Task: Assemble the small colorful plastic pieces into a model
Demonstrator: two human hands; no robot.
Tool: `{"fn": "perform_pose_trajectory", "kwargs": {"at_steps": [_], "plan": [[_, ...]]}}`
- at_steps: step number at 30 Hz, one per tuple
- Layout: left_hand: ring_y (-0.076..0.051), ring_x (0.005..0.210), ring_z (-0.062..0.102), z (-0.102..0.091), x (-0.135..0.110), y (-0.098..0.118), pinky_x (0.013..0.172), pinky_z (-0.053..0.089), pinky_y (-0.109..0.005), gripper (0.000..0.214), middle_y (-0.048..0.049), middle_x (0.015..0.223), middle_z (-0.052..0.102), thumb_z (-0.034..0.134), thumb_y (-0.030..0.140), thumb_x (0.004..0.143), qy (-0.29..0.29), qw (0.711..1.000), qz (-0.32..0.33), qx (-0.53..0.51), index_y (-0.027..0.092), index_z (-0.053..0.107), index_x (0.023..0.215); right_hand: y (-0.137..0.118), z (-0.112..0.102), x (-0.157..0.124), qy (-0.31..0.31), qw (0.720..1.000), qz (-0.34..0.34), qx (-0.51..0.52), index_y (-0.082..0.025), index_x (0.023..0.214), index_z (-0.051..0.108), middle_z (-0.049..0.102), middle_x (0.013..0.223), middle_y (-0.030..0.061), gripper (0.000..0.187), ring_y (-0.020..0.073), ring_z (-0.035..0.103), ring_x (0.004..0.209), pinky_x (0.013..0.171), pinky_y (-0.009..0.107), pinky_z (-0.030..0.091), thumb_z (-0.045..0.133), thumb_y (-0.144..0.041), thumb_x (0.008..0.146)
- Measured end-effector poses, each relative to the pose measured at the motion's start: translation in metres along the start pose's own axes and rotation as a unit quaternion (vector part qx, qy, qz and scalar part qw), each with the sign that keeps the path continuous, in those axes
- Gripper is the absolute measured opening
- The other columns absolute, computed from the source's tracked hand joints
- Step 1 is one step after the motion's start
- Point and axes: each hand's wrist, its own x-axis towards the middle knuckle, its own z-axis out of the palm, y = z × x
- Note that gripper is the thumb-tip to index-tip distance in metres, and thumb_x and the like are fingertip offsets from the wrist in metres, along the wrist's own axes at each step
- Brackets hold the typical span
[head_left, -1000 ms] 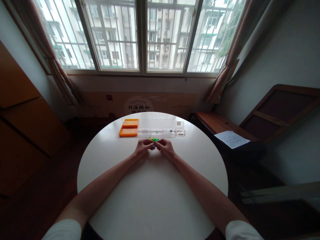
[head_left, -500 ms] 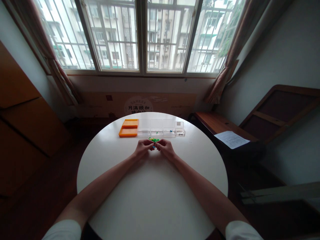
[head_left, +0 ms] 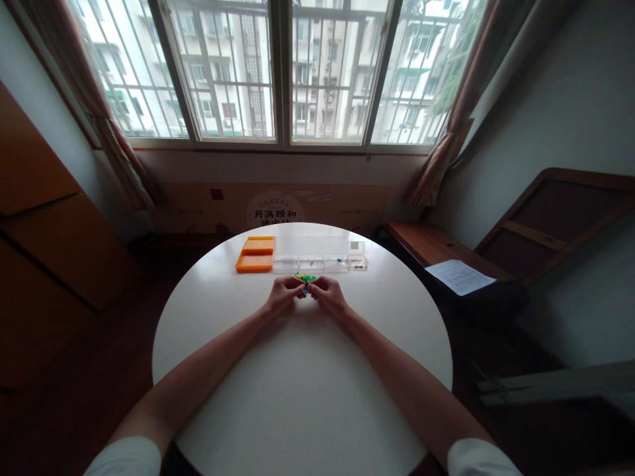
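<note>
Above the white round table, my left hand (head_left: 286, 291) and my right hand (head_left: 328, 292) meet fingertip to fingertip. Both are closed in a pinch around something tiny and dark, too small to name. A bit of blue (head_left: 305, 291) shows just below the fingertips; whether it belongs to the dark piece, I cannot tell. Right behind my fingers lies a little heap of green and yellow pieces (head_left: 306, 277), partly covered by my hands. Farther back, clear plastic boxes (head_left: 311, 265) stand in a row with lids raised, a few small bits inside.
An orange two-part tray or box (head_left: 254, 263) sits at the left end of the clear boxes. The table (head_left: 307, 383) has a curved edge. To its right, a wooden bench (head_left: 431, 248) bears a sheet of paper (head_left: 459, 276). A barred window (head_left: 282, 73) is ahead.
</note>
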Motion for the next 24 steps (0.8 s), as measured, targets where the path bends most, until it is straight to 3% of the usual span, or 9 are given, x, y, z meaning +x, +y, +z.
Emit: {"fn": "perform_pose_trajectory", "kwargs": {"at_steps": [24], "plan": [[-0.014, 0.056, 0.06, 0.0002, -0.0017, 0.0055, 0.055, 0.049, -0.026, 0.032, -0.0073, 0.065, 0.065, 0.07, 0.036, 0.063, -0.034, 0.999, 0.001, -0.008, 0.009, 0.064, 0.078, 0.0015, 0.0002, -0.0007, 0.002, 1.0, 0.012, -0.02, -0.015, 0.067, 0.057, 0.059, 0.054, 0.0006, 0.029, 0.0104, 0.052, 0.046, 0.044, 0.022, 0.041, 0.064, -0.042, 0.065]]}}
